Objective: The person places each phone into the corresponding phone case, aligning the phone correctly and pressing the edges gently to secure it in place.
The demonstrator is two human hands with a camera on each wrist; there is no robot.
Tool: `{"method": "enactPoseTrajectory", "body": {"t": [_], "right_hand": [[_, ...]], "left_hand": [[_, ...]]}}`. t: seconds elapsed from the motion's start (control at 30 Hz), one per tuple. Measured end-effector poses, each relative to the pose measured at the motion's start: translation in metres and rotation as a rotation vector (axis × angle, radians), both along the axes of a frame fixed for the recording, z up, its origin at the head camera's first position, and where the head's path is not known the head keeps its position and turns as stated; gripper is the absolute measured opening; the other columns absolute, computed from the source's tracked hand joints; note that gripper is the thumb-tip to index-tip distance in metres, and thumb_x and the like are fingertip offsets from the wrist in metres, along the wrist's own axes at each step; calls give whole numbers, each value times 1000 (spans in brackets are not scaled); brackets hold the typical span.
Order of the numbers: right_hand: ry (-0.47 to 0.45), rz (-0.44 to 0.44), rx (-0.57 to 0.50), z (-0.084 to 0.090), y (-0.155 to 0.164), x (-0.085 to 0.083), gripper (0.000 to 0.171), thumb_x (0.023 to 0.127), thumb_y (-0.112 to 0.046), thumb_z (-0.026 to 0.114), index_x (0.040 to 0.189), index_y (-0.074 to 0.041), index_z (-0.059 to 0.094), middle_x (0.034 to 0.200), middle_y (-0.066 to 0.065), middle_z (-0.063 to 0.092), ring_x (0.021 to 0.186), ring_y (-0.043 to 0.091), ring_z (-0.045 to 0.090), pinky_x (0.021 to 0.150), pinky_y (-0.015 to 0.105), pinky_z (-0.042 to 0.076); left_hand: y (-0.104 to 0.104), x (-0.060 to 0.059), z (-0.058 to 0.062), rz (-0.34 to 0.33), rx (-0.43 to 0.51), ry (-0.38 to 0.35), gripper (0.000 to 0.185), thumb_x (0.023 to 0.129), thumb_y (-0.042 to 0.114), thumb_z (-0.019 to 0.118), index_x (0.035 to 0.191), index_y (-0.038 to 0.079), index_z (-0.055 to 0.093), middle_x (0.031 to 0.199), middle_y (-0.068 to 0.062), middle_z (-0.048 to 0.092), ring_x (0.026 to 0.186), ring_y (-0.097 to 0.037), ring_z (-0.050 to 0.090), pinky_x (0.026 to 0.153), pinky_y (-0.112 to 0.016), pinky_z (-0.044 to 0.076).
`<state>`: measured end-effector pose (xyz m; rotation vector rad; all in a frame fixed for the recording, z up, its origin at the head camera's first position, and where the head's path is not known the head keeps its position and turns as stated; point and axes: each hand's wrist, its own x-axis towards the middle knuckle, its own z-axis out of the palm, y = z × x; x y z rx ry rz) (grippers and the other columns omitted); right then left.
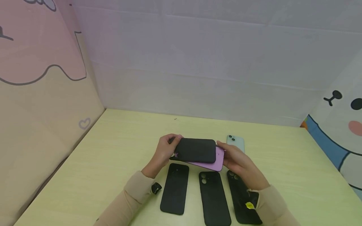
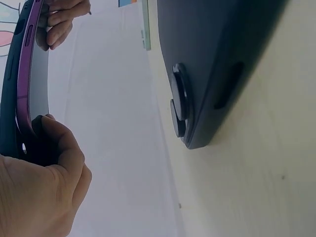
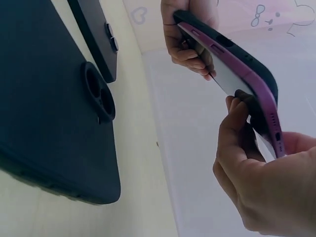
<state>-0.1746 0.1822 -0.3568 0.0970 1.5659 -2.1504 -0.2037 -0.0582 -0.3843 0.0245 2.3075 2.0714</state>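
Observation:
Above the table, a purple phone (image 1: 219, 158) is held between both hands, with a black phone case (image 1: 196, 151) over its back. The case is out of line with the phone, whose purple end sticks out on the right. My left hand (image 1: 166, 151) grips the left end, thumb on top of the case. My right hand (image 1: 240, 161) grips the phone's right end, fingers curled under it. In the right wrist view, the purple phone edge (image 3: 232, 66) lies against the black case (image 3: 269, 81), with a gap between them toward the left hand in the left wrist view.
On the pale yellow table (image 1: 118, 157), a black phone (image 1: 174, 190) lies below my left hand. Two more black cases (image 1: 215, 199) lie to its right, one with a yellow sticker (image 1: 250, 205). Behind my right hand is a mint-green phone (image 1: 237, 143). A backdrop (image 1: 198, 62) encloses the table.

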Motion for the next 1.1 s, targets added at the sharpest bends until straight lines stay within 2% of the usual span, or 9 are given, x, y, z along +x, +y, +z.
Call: {"method": "enactPoseTrajectory", "body": {"t": [0.13, 0.27, 0.37, 0.5, 0.6, 0.7, 0.77, 0.97, 1.1], "right_hand": [[61, 43, -58, 1, 5, 2, 19, 96, -8, 41, 104, -3, 58, 94, -1, 65, 90, 8, 60, 79, 24, 49], [104, 55, -93, 0, 7, 4, 23, 95, -4, 41, 116, 4, 50, 100, 2, 63, 94, 11, 59, 82, 26, 49], [117, 42, -105, 0, 7, 4, 21, 97, -5, 40, 104, -2, 59, 96, 2, 63, 90, 10, 58, 80, 25, 49], [116, 33, -142, -1, 6, 5, 30, 98, -6, 36, 91, -10, 65, 90, 2, 63, 84, 9, 58, 76, 23, 50], [103, 20, -166, -1, 5, 5, 31, 99, -9, 37, 89, -9, 66, 87, 1, 64, 82, 9, 59, 74, 23, 51], [85, -4, -177, -1, 4, 6, 31, 99, -12, 38, 86, -9, 66, 85, 0, 64, 80, 8, 60, 73, 22, 51], [71, -18, -185, 0, 3, 6, 31, 99, -12, 38, 85, -10, 66, 84, 0, 65, 79, 7, 59, 72, 22, 51], [48, -33, -195, 2, -3, 9, 34, 99, -17, 36, 85, -13, 67, 83, -3, 65, 77, 6, 58, 71, 22, 48], [34, -37, -180, 4, -7, 11, 34, 99, -21, 36, 85, -14, 67, 83, -3, 63, 78, 8, 57, 71, 24, 47]], "left_hand": [[-2, -2, 0, 2, 26, 6, 24, 93, 20, 54, 102, 1, 66, 87, -8, 60, 62, -9, 55, 57, -23, 47], [-2, -2, 0, -11, 41, 15, 26, 93, 22, 53, 101, 1, 66, 83, -6, 58, 63, -10, 55, 59, -23, 48], [-2, -2, 0, -26, 44, 13, 26, 94, 23, 53, 102, 2, 66, 83, -7, 58, 65, -11, 56, 61, -24, 49], [-2, -2, 0, -37, 34, 23, 26, 93, 25, 54, 103, 5, 66, 92, -7, 61, 70, -10, 56, 63, -23, 48], [0, -1, 0, -42, 15, 32, 24, 93, 26, 54, 103, 7, 67, 91, -4, 60, 64, -10, 51, 57, -22, 44], [2, 0, -1, -34, -2, 35, 23, 93, 26, 54, 102, 9, 67, 79, -3, 54, 54, -11, 42, 48, -22, 36], [3, 0, -1, -26, -5, 40, 23, 93, 27, 54, 101, 9, 67, 78, -2, 54, 53, -10, 43, 47, -22, 37], [8, 2, -3, -9, -10, 84, 27, 92, 27, 55, 102, 5, 66, 106, -9, 63, 77, -10, 57, 65, -23, 49], [9, 4, -2, 9, -21, 103, 27, 92, 26, 56, 102, 4, 66, 107, -11, 63, 80, -11, 58, 69, -23, 49]]}}
